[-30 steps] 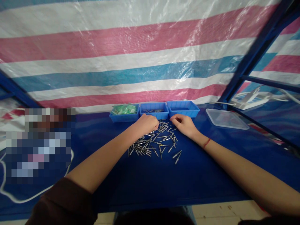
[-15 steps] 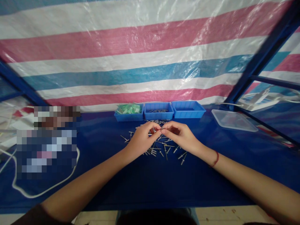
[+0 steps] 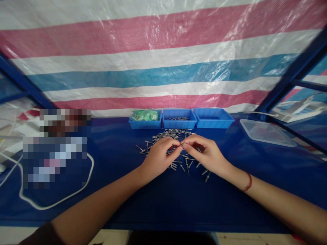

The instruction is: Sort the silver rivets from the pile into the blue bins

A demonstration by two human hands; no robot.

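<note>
My left hand [image 3: 159, 157] and my right hand [image 3: 205, 152] meet fingertip to fingertip above a scattered pile of metal rivets [image 3: 170, 143] on the blue table [image 3: 163, 200]. Between the tips I pinch one small rivet [image 3: 182, 144]; too little of it shows to tell more. A red string [image 3: 248, 182] circles my right wrist. Beyond the pile stand three blue trays side by side: the left tray [image 3: 145, 119] holds green pieces, the middle tray [image 3: 179, 119] holds more rivets, and the right tray [image 3: 213, 119] shows only its inside. A clear plastic lid [image 3: 267, 132] lies farther right, and a white cord [image 3: 58, 200] loops at the left. A striped tarp [image 3: 163, 51] hangs behind.
</note>
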